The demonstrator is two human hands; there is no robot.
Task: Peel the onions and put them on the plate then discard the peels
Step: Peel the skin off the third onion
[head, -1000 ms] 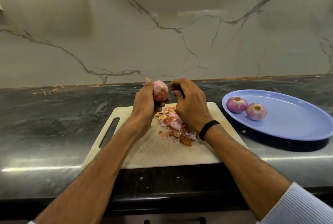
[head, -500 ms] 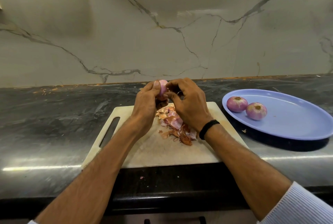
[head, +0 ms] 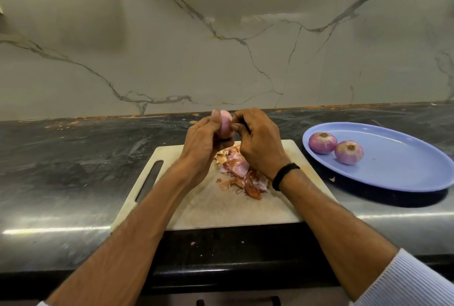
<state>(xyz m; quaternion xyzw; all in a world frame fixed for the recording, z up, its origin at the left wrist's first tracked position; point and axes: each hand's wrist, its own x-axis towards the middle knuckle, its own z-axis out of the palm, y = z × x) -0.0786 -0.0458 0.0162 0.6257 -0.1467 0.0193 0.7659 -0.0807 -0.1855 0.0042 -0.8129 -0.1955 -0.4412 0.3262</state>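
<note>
Over the cutting board (head: 221,207), the onion (head: 224,125) shows smooth pale-pink flesh.

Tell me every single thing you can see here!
held onion: one, pink, above the cutting board, between both hands
plate onions: two, pink-purple, on the plate
plate: one, blue, on the counter, right
peels: one pile, orange and pink, on the cutting board
cutting board: one, cream, on the counter, middle
counter: one, dark grey, below the wall
wall: one, pale marble with veins, behind
wristband: one, black, right wrist
left hand: one, grips the held onion
right hand: one, fingers pinch the held onion
</note>
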